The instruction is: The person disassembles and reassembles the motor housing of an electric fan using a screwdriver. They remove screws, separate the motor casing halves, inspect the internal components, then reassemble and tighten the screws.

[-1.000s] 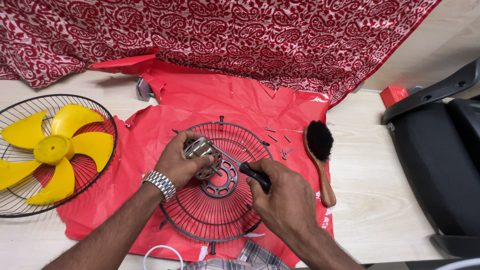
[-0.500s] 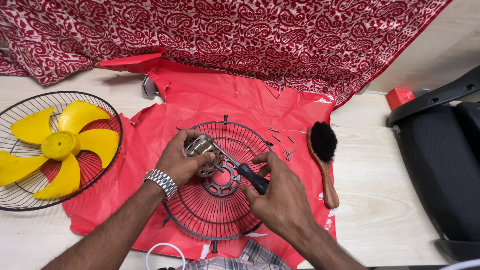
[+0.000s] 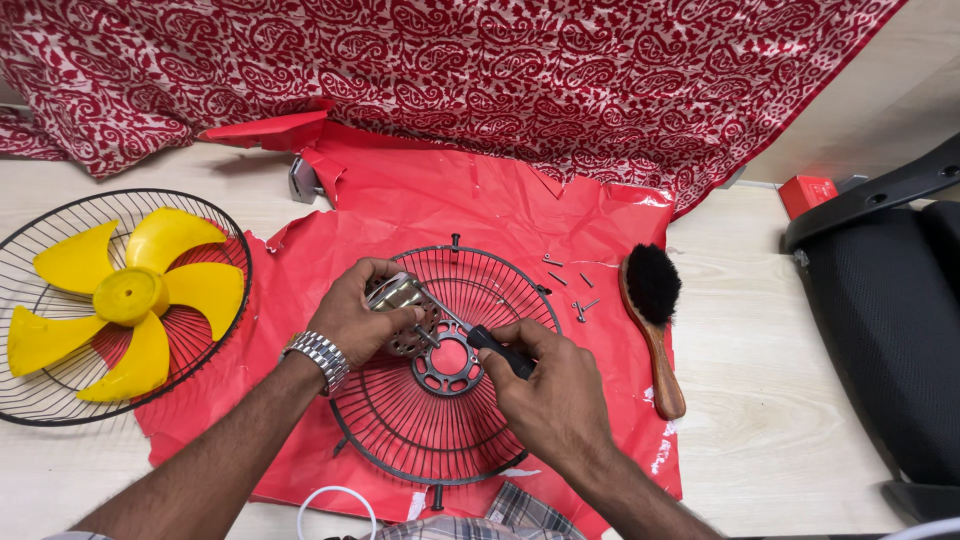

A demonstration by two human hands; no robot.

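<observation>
On the red sheet (image 3: 420, 200), a black wire fan guard (image 3: 440, 420) lies flat, well inside the sheet's edges. Open tabletop to the right past the wooden brush (image 3: 655, 320); a yellow fan blade (image 3: 125, 300) crowds the left. Left hand (image 3: 355, 320) grips a small metal motor (image 3: 400, 300) over the guard's hub. Right hand (image 3: 550, 385) clenches a black-handled screwdriver (image 3: 500, 350), tip at the motor. Loose screws (image 3: 575, 290) just beside the brush.

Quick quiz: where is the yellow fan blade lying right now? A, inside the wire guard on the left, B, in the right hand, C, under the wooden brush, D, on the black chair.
A: the yellow fan blade lies inside the round wire guard at the left, away from both hands.
</observation>
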